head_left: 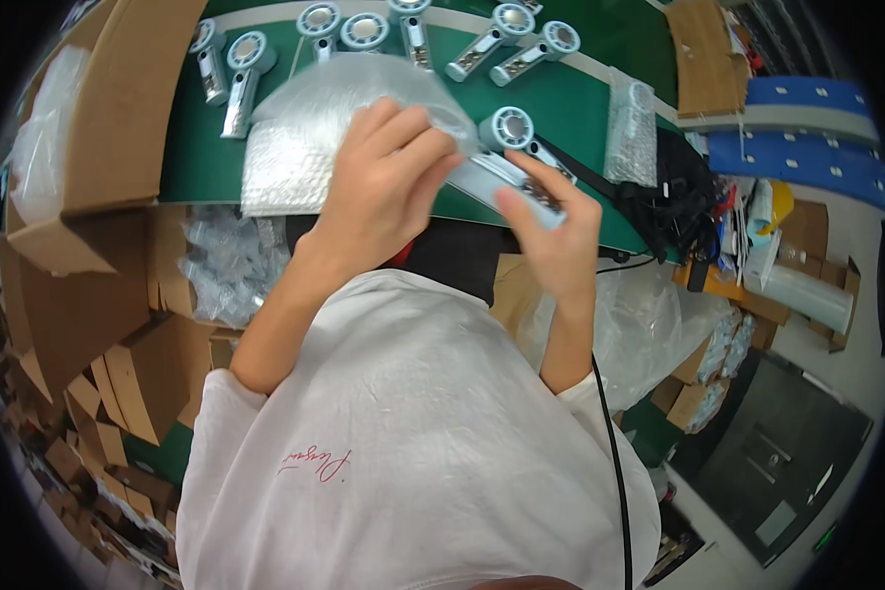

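My left hand (pixel 388 167) pinches the opening edge of a clear bubble-wrap bag (pixel 290 167), its fingers closed. My right hand (pixel 563 236) grips the handle of a light-blue handheld device (pixel 501 187) between thumb and fingers. The far end of that handle meets the mouth of the bag, and its head is hidden by the plastic. Just beyond my right fingers lies another round-headed device (pixel 511 128) on the green table (pixel 556 103). The bag spreads over the table's near edge, bulging upward behind my left hand.
Several similar devices (pixel 251 51) lie along the back of the table. A bubble-wrapped package (pixel 631 133) and a black bag (pixel 680 187) are at the right. An open cardboard box (pixel 128 118) stands left, with clear plastic packages (pixel 231 270) below. A black cable (pixel 615 472) runs down my right side.
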Tool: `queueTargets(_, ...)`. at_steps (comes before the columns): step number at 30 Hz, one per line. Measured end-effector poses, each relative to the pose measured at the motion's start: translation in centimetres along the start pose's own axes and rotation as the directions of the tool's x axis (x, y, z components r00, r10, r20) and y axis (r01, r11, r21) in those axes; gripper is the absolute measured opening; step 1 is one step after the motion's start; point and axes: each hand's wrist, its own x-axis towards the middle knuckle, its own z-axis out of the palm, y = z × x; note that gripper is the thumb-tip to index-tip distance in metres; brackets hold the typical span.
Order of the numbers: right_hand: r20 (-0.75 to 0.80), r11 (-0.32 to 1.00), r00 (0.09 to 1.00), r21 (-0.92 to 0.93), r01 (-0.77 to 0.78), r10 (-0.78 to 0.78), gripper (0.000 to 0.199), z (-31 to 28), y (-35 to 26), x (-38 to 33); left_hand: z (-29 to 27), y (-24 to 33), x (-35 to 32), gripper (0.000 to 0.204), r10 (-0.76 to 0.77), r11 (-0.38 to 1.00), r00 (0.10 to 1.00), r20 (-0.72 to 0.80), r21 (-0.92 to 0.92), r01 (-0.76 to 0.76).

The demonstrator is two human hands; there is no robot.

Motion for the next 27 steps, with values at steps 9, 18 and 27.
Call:
queueTargets(9,0.457,-0.339,0.877,0.857,-0.388,0.150,0.035,1.2,6.2,-3.2,4.9,4.1,-0.7,0.011,0.098,0.987,0.987,0.130,-0.140,-0.080)
queueTargets(18,0.367,-0.311,0.930,0.885,-0.347,0.008,0.047,-2.3,5.2,-6.0,6.3,4.1,1.3,0.005,0.014,0.870,0.973,0.230,-0.483,0.102)
queueTargets(27,-0.034,0.913,0.994,0.400,-0.082,0.104,0.054,-8.2,-2.1,-6.8,8.4,7.0,3.9,0.007,-0.175,0.653,0.966,0.191,-0.712,0.259)
